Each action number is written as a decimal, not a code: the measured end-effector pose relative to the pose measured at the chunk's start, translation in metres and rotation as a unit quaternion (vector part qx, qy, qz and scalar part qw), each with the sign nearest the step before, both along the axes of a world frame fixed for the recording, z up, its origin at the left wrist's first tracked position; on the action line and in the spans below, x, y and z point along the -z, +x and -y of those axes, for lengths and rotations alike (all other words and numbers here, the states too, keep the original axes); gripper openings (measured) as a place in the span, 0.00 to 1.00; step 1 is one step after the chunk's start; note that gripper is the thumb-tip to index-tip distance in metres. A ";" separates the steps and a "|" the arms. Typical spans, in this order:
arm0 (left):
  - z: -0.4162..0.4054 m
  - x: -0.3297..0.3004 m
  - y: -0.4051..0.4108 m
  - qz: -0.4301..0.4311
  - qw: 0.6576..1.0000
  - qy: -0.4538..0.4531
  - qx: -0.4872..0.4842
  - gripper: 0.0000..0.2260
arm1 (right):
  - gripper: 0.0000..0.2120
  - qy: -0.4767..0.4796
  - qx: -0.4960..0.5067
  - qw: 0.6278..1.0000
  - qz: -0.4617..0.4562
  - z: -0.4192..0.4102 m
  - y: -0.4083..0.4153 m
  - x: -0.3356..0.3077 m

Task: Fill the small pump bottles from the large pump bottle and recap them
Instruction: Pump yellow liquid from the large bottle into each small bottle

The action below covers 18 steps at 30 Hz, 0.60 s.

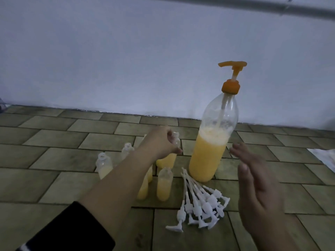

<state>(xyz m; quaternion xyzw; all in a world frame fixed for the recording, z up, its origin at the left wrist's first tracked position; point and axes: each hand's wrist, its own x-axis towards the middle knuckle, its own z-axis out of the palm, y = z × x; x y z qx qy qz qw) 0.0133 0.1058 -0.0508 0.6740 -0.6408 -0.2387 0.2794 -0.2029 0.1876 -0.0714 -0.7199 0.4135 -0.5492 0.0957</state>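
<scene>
The large pump bottle [212,151] stands upright on the tiled floor, about half full of yellow liquid, with an orange pump head [233,69] on top. My left hand [159,144] is closed around the neck of a small bottle [167,159] holding yellow liquid, just left of the large bottle. My right hand [253,182] hovers open and blurred to the right of the large bottle, touching nothing. Several uncapped small bottles [164,183] stand around my left forearm, partly hidden by it. A pile of white pump caps [201,203] lies in front of the large bottle.
A pale wall [126,60] rises right behind the bottles. Something white [324,156] lies on the floor at the right edge. A grey bar [272,6] crosses the top of the view.
</scene>
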 end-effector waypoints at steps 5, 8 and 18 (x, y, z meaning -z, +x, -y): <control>0.003 0.018 -0.005 0.080 0.997 0.020 0.006 0.21 | 0.18 0.038 0.021 0.999 0.018 -0.016 -0.011 0.043; 0.006 0.021 -0.006 0.108 0.993 0.033 0.017 0.20 | 0.18 0.050 0.028 0.998 0.018 -0.018 -0.014 0.058; 0.012 0.032 -0.007 0.128 0.990 0.048 0.026 0.22 | 0.16 0.096 0.018 0.994 -0.038 -0.016 -0.008 0.091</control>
